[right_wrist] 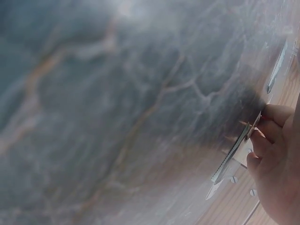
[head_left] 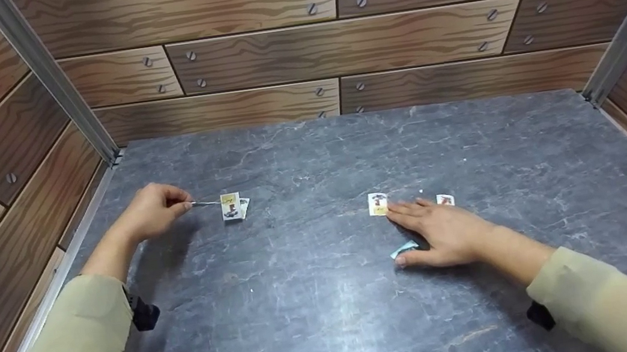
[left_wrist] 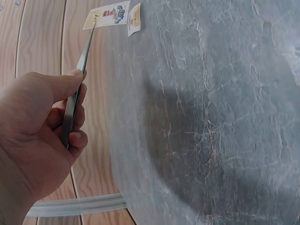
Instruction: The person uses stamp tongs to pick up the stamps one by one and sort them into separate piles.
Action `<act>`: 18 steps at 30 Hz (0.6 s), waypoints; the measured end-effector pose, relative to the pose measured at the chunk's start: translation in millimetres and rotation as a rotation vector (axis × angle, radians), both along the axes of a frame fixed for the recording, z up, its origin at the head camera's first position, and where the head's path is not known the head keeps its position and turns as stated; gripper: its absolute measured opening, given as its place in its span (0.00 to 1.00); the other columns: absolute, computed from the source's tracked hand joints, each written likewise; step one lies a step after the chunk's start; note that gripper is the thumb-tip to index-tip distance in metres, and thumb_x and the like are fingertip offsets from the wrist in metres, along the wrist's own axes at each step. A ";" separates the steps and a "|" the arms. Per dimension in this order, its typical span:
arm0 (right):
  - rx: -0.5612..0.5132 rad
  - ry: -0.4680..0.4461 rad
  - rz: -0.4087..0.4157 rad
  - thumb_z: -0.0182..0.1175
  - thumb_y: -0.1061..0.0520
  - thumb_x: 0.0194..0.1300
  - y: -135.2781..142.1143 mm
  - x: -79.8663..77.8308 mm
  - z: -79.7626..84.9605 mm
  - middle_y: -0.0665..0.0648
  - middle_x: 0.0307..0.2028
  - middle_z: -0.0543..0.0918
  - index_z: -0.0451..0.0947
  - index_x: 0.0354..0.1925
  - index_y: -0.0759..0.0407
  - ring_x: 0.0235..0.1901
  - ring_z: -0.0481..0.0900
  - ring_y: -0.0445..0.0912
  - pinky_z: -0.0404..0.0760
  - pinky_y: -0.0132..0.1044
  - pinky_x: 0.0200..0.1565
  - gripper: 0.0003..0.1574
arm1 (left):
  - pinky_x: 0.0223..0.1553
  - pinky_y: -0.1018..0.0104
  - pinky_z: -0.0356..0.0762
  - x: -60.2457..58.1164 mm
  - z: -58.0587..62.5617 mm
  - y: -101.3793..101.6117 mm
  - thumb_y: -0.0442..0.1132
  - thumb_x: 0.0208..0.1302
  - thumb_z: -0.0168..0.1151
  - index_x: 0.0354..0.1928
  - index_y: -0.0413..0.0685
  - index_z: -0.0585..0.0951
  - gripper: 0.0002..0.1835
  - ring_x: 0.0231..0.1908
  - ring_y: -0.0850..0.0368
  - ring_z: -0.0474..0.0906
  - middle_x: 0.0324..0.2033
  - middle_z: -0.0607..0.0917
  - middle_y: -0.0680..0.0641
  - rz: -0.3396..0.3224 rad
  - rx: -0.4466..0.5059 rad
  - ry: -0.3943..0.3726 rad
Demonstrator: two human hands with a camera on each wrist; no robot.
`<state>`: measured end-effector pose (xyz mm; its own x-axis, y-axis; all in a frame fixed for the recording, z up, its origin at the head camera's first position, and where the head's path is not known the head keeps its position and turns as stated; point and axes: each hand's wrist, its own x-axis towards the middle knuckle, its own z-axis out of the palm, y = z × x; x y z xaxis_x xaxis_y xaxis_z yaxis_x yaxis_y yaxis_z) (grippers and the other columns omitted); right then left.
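Observation:
My left hand [head_left: 152, 212] pinches metal tweezers [left_wrist: 74, 103] between thumb and fingers. Their tips meet a small stamp [head_left: 230, 207] with a yellow patch and a red and blue picture, which looks lifted off the tabletop. Just behind it is a second stamp [head_left: 245, 207], partly covered in the head view. On the right, my right hand [head_left: 448, 231] rests palm down with fingers extended. Its fingertips touch or nearly touch a yellow and white stamp [head_left: 378, 204]. Beside the thumb is a blue stamp [head_left: 403, 249], and another stamp [head_left: 445, 200] shows partly beyond the fingers.
The grey marbled tabletop [head_left: 305, 298] spreads under both arms. Wood-patterned panels [head_left: 256, 59] stand at the back and sides, with metal corner posts [head_left: 56, 82] at left and right. Dark wrist cameras [head_left: 144, 313] hang under the sleeves.

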<state>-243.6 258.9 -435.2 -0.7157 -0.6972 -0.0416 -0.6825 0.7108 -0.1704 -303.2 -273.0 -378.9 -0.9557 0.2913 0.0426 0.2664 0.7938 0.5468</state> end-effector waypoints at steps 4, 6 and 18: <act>-0.002 0.005 0.003 0.51 0.20 0.72 0.0 -0.1 -0.9 0.64 0.80 0.61 0.59 0.81 0.64 0.77 0.60 0.65 0.56 0.61 0.76 0.62 | 0.38 0.59 0.73 -2.1 -5.8 -2.0 0.33 0.74 0.64 0.43 0.34 0.89 0.08 0.32 0.56 0.75 0.32 0.87 0.48 0.004 0.008 0.011; -0.002 0.007 0.004 0.51 0.19 0.72 0.0 0.2 -1.5 0.64 0.80 0.61 0.59 0.81 0.64 0.77 0.60 0.65 0.56 0.61 0.76 0.62 | 0.39 0.58 0.73 -2.8 -9.6 -3.7 0.32 0.74 0.64 0.44 0.34 0.89 0.08 0.32 0.56 0.75 0.33 0.87 0.48 0.014 0.009 0.015; -0.003 0.007 -0.002 0.51 0.19 0.71 0.7 0.6 -1.1 0.64 0.80 0.61 0.59 0.81 0.63 0.77 0.60 0.64 0.56 0.60 0.76 0.63 | 0.42 0.57 0.73 -3.6 -26.9 -6.3 0.32 0.74 0.63 0.47 0.32 0.88 0.10 0.36 0.52 0.76 0.38 0.88 0.41 0.075 0.047 0.011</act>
<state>-243.0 259.6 -436.3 -0.7172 -0.6960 -0.0345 -0.6823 0.7115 -0.1681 -306.8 -279.3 -405.8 -0.9742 0.2160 0.0652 0.2130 0.7854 0.5813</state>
